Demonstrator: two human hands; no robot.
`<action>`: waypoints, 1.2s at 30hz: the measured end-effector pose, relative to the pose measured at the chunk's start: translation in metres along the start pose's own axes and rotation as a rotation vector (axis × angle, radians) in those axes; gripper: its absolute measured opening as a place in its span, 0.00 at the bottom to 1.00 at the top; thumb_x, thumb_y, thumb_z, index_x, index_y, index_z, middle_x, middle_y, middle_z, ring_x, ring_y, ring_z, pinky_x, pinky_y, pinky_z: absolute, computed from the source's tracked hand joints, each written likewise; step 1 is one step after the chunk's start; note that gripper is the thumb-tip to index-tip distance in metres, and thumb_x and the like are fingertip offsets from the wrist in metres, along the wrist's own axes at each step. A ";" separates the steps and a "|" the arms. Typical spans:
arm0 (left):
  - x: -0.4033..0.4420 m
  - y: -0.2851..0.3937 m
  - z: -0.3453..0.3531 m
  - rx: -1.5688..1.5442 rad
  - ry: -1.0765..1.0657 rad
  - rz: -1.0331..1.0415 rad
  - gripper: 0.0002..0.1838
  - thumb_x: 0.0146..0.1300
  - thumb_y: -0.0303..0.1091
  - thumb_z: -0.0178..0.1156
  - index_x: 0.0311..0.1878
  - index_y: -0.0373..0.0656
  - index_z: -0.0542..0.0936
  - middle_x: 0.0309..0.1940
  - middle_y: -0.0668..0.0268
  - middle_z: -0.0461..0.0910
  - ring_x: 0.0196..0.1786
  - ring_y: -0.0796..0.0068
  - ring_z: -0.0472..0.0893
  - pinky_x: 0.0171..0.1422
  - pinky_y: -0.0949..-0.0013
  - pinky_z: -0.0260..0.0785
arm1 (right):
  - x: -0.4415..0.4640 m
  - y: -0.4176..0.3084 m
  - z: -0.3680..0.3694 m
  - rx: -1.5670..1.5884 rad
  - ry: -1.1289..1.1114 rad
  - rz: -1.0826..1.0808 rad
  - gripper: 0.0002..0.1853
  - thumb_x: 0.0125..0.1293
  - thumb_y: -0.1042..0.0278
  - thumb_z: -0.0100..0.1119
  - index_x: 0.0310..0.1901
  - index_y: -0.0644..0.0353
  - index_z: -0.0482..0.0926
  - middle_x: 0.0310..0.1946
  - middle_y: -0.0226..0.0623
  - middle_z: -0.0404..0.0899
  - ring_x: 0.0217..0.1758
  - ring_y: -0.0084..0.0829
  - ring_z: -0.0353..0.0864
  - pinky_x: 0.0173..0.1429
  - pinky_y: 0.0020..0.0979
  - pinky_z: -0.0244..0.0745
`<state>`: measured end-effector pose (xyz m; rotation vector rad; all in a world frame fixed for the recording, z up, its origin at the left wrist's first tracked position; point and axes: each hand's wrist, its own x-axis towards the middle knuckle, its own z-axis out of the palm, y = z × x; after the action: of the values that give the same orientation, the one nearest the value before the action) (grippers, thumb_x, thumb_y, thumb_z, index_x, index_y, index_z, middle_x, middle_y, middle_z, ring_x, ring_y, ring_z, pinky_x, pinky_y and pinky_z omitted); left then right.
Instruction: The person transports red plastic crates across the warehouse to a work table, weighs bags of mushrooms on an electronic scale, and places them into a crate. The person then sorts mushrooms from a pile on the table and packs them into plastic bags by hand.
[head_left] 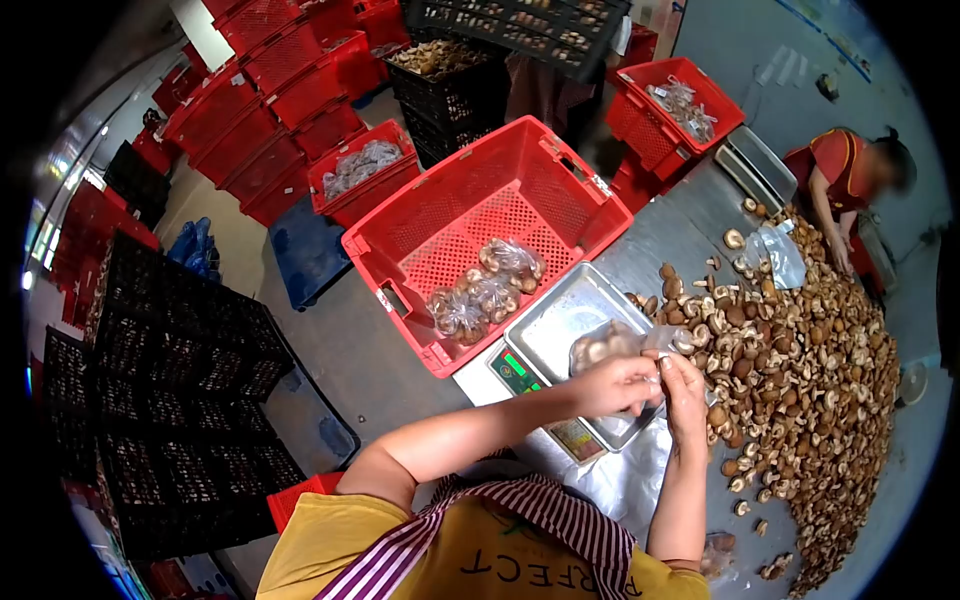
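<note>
A clear plastic bag of mushrooms rests on the steel pan of the digital scale. Over the pan, my left hand has its fingers closed at the gathered top of this bag. Close beside it, my right hand pinches the same bag neck between thumb and fingers. The two hands nearly touch, and their exact grip is partly hidden. On the scale's front, a green display is lit. Beneath my right forearm lie clear plastic bags.
A large red crate holding several bagged mushrooms stands left of the scale. Loose mushrooms form a big heap at right, where a co-worker stands. Red crates and black crates are stacked around.
</note>
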<state>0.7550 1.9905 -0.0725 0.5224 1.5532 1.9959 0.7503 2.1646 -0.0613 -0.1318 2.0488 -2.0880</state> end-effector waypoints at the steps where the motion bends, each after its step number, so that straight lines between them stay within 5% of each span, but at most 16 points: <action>1: 0.003 -0.009 -0.014 0.025 0.025 0.032 0.07 0.70 0.31 0.56 0.47 0.39 0.77 0.40 0.68 0.81 0.37 0.82 0.77 0.39 0.77 0.72 | 0.003 0.010 -0.009 -0.085 -0.023 -0.007 0.12 0.71 0.69 0.53 0.49 0.66 0.82 0.42 0.34 0.83 0.44 0.26 0.79 0.49 0.25 0.73; 3: 0.012 -0.029 -0.046 -0.029 0.213 0.108 0.06 0.68 0.29 0.57 0.45 0.40 0.79 0.36 0.70 0.80 0.36 0.83 0.77 0.37 0.77 0.71 | 0.006 0.021 -0.020 -0.245 0.019 0.011 0.07 0.65 0.71 0.60 0.41 0.65 0.83 0.34 0.31 0.82 0.37 0.26 0.78 0.43 0.29 0.73; 4: 0.008 -0.022 -0.064 -0.047 0.192 -0.076 0.05 0.68 0.29 0.57 0.45 0.43 0.79 0.34 0.73 0.79 0.35 0.85 0.76 0.36 0.79 0.70 | 0.009 0.036 -0.030 -0.414 0.011 -0.017 0.06 0.63 0.72 0.61 0.38 0.65 0.83 0.34 0.33 0.82 0.36 0.27 0.78 0.43 0.29 0.73; 7: 0.011 -0.043 -0.072 0.840 0.339 0.178 0.07 0.61 0.28 0.59 0.42 0.40 0.80 0.31 0.63 0.79 0.33 0.65 0.79 0.39 0.62 0.73 | 0.002 0.030 -0.026 -0.668 -0.029 -0.089 0.06 0.59 0.72 0.62 0.32 0.66 0.82 0.32 0.38 0.80 0.37 0.36 0.78 0.46 0.33 0.72; 9: 0.021 -0.051 -0.081 1.100 0.352 0.243 0.08 0.60 0.32 0.58 0.35 0.38 0.80 0.33 0.51 0.79 0.39 0.45 0.79 0.44 0.50 0.71 | -0.007 0.029 -0.014 -0.835 -0.045 -0.348 0.06 0.59 0.71 0.61 0.30 0.64 0.82 0.33 0.38 0.79 0.43 0.37 0.76 0.51 0.35 0.70; 11: 0.035 -0.063 -0.100 1.116 0.405 0.062 0.08 0.58 0.32 0.56 0.34 0.40 0.81 0.32 0.48 0.81 0.39 0.47 0.81 0.48 0.48 0.71 | -0.024 0.033 0.005 -0.996 -0.216 -0.659 0.03 0.57 0.72 0.61 0.28 0.59 0.81 0.36 0.37 0.80 0.49 0.41 0.75 0.56 0.42 0.69; 21: 0.053 -0.086 -0.094 1.052 0.605 -0.133 0.13 0.62 0.36 0.50 0.35 0.37 0.80 0.32 0.43 0.81 0.40 0.41 0.80 0.49 0.46 0.71 | -0.038 0.032 0.049 -0.776 -0.235 -0.515 0.06 0.51 0.76 0.64 0.32 0.59 0.79 0.33 0.36 0.79 0.51 0.43 0.77 0.56 0.41 0.68; 23: 0.053 -0.081 -0.093 1.004 0.652 -0.186 0.13 0.61 0.36 0.50 0.36 0.37 0.80 0.34 0.42 0.80 0.42 0.39 0.79 0.50 0.45 0.70 | -0.031 0.031 0.048 -0.789 -0.255 -0.535 0.05 0.58 0.75 0.59 0.37 0.61 0.79 0.38 0.35 0.81 0.47 0.37 0.79 0.55 0.36 0.72; 24: 0.050 -0.078 -0.095 0.981 0.673 -0.167 0.12 0.62 0.34 0.52 0.35 0.37 0.81 0.32 0.45 0.82 0.37 0.46 0.82 0.44 0.52 0.74 | -0.032 0.030 0.046 -0.789 -0.241 -0.536 0.05 0.58 0.75 0.59 0.37 0.61 0.79 0.38 0.35 0.81 0.47 0.37 0.79 0.55 0.36 0.72; 25: 0.044 -0.071 -0.101 0.991 0.663 -0.158 0.12 0.62 0.34 0.52 0.35 0.37 0.81 0.32 0.45 0.82 0.37 0.46 0.82 0.44 0.52 0.74 | -0.031 0.030 0.043 -0.386 -0.122 -0.232 0.05 0.63 0.74 0.56 0.39 0.62 0.79 0.41 0.34 0.82 0.46 0.32 0.80 0.54 0.33 0.74; 26: 0.037 -0.062 -0.106 0.543 0.584 -0.185 0.10 0.63 0.33 0.52 0.34 0.37 0.80 0.33 0.50 0.84 0.35 0.56 0.82 0.43 0.59 0.74 | -0.032 0.030 0.038 0.021 -0.006 0.068 0.06 0.69 0.72 0.53 0.40 0.63 0.79 0.44 0.32 0.82 0.44 0.27 0.80 0.52 0.30 0.76; 27: 0.033 -0.054 -0.106 0.098 0.486 -0.208 0.09 0.64 0.31 0.53 0.33 0.38 0.80 0.33 0.54 0.85 0.32 0.65 0.82 0.42 0.65 0.74 | -0.027 0.041 0.026 0.348 0.009 0.105 0.12 0.74 0.69 0.47 0.47 0.66 0.79 0.47 0.33 0.81 0.43 0.21 0.80 0.50 0.26 0.78; 30: 0.014 -0.007 -0.065 -0.118 0.288 -0.107 0.07 0.65 0.28 0.56 0.33 0.37 0.80 0.34 0.61 0.84 0.33 0.77 0.80 0.41 0.75 0.72 | -0.016 0.032 0.021 0.473 0.118 0.103 0.14 0.74 0.69 0.47 0.54 0.66 0.77 0.46 0.35 0.82 0.42 0.21 0.80 0.52 0.27 0.77; 34: 0.005 -0.011 -0.036 0.396 0.095 -0.078 0.04 0.68 0.27 0.57 0.37 0.39 0.79 0.37 0.71 0.80 0.40 0.85 0.76 0.48 0.77 0.70 | -0.001 0.046 0.018 0.396 0.042 0.071 0.15 0.74 0.68 0.47 0.55 0.66 0.76 0.47 0.37 0.81 0.48 0.24 0.80 0.54 0.27 0.75; 36: 0.004 -0.014 -0.036 0.281 0.080 -0.110 0.05 0.68 0.28 0.58 0.40 0.37 0.81 0.37 0.71 0.81 0.39 0.84 0.76 0.46 0.77 0.70 | 0.001 0.049 0.017 0.331 0.053 0.119 0.14 0.74 0.67 0.49 0.55 0.65 0.76 0.43 0.32 0.81 0.46 0.20 0.77 0.53 0.23 0.72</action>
<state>0.7329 1.9686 -0.0957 0.4586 1.8843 1.7452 0.7570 2.1474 -0.1096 0.0972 1.6601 -2.3379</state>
